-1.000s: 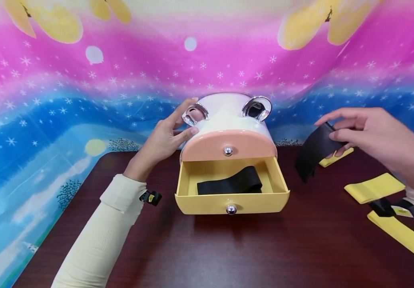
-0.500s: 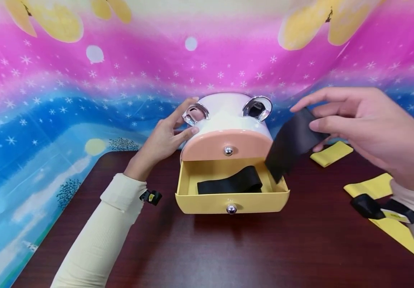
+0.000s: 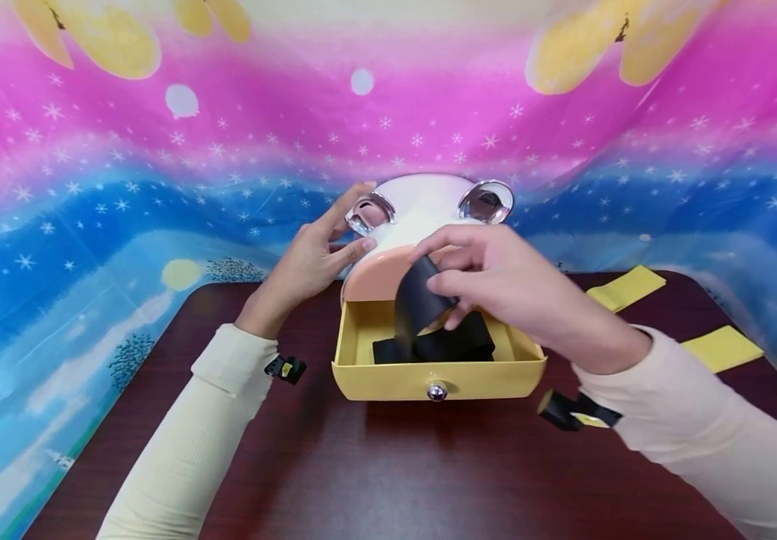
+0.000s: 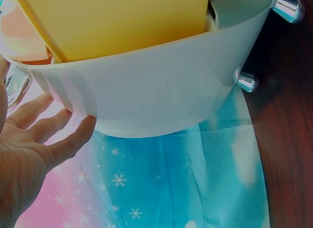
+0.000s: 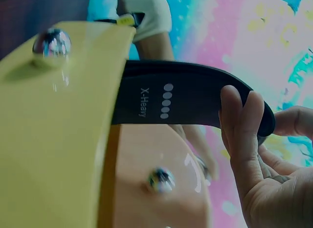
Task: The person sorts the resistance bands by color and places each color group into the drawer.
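Note:
A white drawer box (image 3: 421, 196) with mirrored ears stands at the back of the table, its yellow lower drawer (image 3: 378, 381) pulled out. My left hand (image 3: 310, 259) rests on the box's left side, thumb and fingers about the ear; in the left wrist view its fingertips touch the white wall. Over the drawer, my right hand (image 3: 506, 289) pinches a black resistance band (image 3: 421, 298), whose lower end hangs down inside. That band carries the print "X-Heavy" in the right wrist view. Another black resistance band (image 3: 478, 341) lies in the drawer, partly covered by the held one.
On the right of the dark wooden table (image 3: 429, 480) lie a yellow band (image 3: 634, 286) and another yellow band (image 3: 726, 349) closer to me. A patterned cloth (image 3: 280, 112) hangs behind the table. The peach upper drawer (image 3: 378, 277) is closed.
My right hand has carried the black resistance band leftward from the right side of the table to over the open drawer. The left hand has stayed on the box.

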Demonstrator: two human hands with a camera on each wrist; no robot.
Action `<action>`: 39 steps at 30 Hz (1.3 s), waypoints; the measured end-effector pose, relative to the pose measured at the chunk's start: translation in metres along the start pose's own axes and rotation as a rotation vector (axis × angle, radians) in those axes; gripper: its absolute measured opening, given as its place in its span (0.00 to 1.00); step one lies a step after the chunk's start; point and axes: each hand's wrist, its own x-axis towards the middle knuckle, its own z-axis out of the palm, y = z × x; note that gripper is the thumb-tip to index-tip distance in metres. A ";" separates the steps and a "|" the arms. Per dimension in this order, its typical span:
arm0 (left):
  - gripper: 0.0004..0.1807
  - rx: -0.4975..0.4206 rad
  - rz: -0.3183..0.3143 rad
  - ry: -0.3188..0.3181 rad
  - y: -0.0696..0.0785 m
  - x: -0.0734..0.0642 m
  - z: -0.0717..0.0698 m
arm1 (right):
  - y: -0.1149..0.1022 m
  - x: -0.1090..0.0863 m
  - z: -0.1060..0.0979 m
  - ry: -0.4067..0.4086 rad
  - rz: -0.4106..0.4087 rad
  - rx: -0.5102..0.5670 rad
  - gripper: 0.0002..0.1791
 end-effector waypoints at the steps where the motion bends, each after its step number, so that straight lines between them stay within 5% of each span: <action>1: 0.41 0.001 0.004 0.002 0.000 0.000 0.000 | 0.001 0.004 0.005 -0.016 0.008 0.018 0.18; 12: 0.41 -0.016 0.027 0.004 0.000 0.001 0.000 | 0.022 0.021 0.025 -0.066 0.058 0.050 0.18; 29: 0.41 -0.018 0.008 0.001 0.001 0.000 0.000 | 0.056 -0.002 0.015 0.055 0.016 -0.419 0.21; 39: 0.41 0.000 0.013 0.005 0.002 0.001 0.000 | 0.056 -0.011 0.003 0.130 0.077 -0.492 0.20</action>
